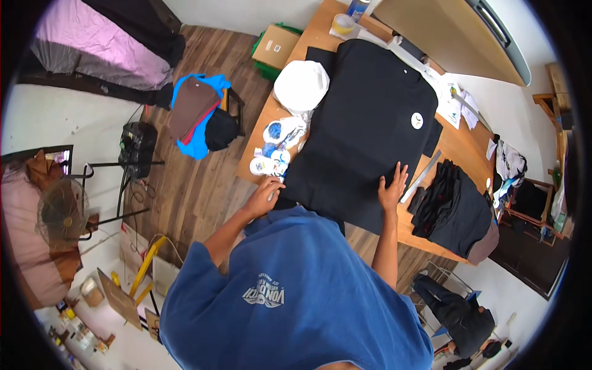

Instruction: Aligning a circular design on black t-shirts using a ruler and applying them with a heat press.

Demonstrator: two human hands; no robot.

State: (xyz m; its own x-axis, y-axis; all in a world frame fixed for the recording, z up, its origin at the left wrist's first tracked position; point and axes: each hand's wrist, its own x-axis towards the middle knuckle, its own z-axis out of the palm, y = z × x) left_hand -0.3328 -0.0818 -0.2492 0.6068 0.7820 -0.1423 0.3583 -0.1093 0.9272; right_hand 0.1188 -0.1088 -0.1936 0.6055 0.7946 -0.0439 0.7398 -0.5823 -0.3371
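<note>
A black T-shirt (364,117) lies spread out on the wooden table, with a small round white print (417,121) on its upper right part. My right hand (392,186) rests flat on the shirt's lower right edge, fingers stretched and spread. At the lower left corner of the shirt is my left hand (264,196), its fingers curled together. What those fingers hold, if anything, is hidden. Just beyond the left hand stand several small white and blue containers (271,161). A long metal ruler (420,177) lies right of my right hand.
A pile of dark folded garments (453,206) covers the table's right side. A white round bundle (301,86) and a roll of tape (343,24) sit along the far left edge. Clothes lie on a stool (196,114) at left. Another person (459,314) is at lower right.
</note>
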